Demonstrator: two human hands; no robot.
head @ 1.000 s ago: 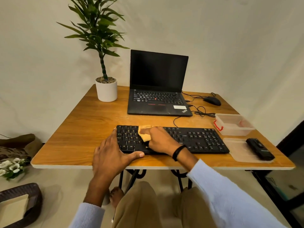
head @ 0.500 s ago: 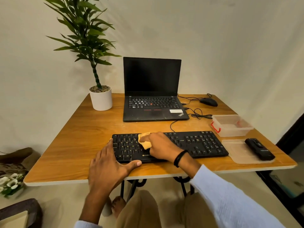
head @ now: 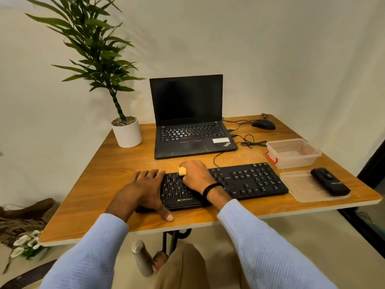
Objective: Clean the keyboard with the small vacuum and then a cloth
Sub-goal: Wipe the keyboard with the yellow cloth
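Since the earlier frame, the right hand (head: 194, 176) has slid its yellow cloth (head: 182, 171) toward the keyboard's far edge. A wooden table (head: 100, 184) holds a closed-screen-dark laptop (head: 187, 113) and the black keyboard (head: 250, 180) near the front edge. The left hand (head: 143, 190) lies open, flat on the keyboard's left end. The right hand is fisted around the cloth. The small vacuum (head: 330, 181) rests on a clear lid at right.

"ZEBRONICS" stands on the keyboard's (head: 245, 182) front edge, "ThinkPad" on the laptop's (head: 193, 140) palm rest.
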